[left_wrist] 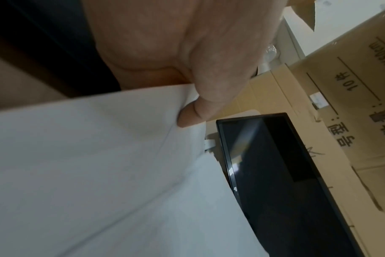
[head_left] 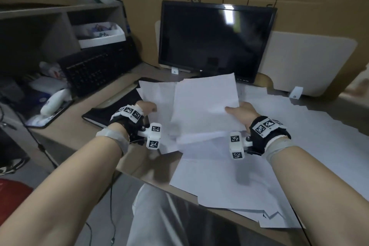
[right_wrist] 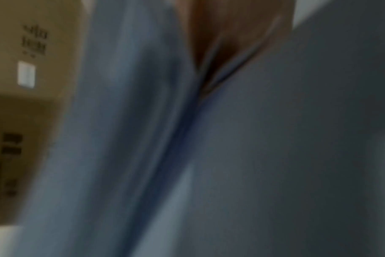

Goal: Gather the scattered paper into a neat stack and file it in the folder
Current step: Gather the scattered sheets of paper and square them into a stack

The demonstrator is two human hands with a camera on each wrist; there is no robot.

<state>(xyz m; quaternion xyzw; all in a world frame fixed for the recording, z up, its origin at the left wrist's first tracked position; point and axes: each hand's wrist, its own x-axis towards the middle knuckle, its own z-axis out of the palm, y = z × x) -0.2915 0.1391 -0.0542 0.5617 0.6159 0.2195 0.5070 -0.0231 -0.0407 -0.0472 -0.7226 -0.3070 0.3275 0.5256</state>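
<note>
A loose bundle of white paper sheets (head_left: 203, 106) is held up over the desk between both hands. My left hand (head_left: 146, 109) pinches the bundle's left edge; in the left wrist view its thumb (left_wrist: 188, 116) presses on the paper (left_wrist: 99, 165). My right hand (head_left: 238, 112) grips the right edge, thumb on top. The right wrist view is blurred and filled with paper (right_wrist: 275, 156). More white sheets (head_left: 229, 183) lie scattered on the desk below and to the right. A black folder (head_left: 111, 110) lies flat on the desk to the left, under my left hand.
A dark monitor (head_left: 215, 40) stands just behind the paper. A black keyboard (head_left: 99, 68) leans at the left, with a white bottle (head_left: 53, 102), clutter and shelves beyond it. Cardboard walls close the back. The desk's front edge (head_left: 155, 182) runs near my lap.
</note>
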